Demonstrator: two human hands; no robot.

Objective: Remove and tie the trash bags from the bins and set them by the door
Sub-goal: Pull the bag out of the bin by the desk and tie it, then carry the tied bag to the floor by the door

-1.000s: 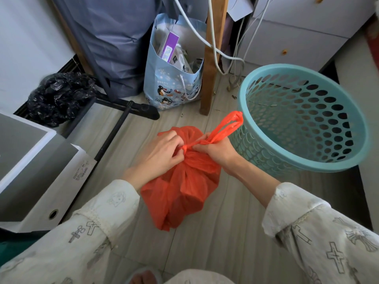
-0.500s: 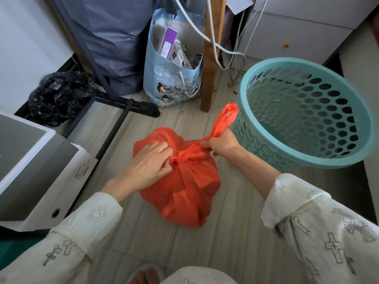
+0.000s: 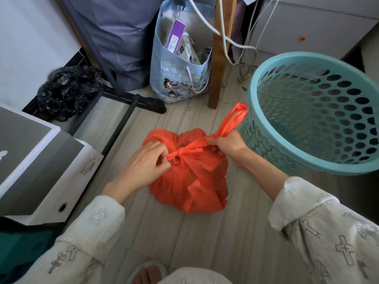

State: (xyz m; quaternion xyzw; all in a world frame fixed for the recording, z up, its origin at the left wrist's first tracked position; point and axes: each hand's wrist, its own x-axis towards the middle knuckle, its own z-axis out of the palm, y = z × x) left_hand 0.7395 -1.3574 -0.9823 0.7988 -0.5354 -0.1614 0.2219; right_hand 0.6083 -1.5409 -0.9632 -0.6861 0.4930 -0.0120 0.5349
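Observation:
An orange trash bag [image 3: 190, 181] sits full on the wooden floor between my hands, its neck drawn into a knot. My left hand [image 3: 143, 165] pinches one orange handle strip at the knot. My right hand [image 3: 227, 144] grips the other handle, whose loop [image 3: 233, 117] sticks up toward the bin. The teal perforated bin [image 3: 320, 111] stands just right of the bag with no bag in it. A black trash bag [image 3: 67, 91] lies bunched at the far left by the wall.
A blue penguin-print gift bag [image 3: 180, 78] with boxes stands behind the orange bag, next to a wooden leg [image 3: 217, 58] and white cables. A black metal stand foot [image 3: 131, 111] crosses the floor. A white box [image 3: 41, 160] sits at left. White drawers [image 3: 307, 27] stand behind the bin.
The orange bag has come down from being lifted to resting on the floor. My hands have pulled apart along the handles, and the knot has drawn tighter.

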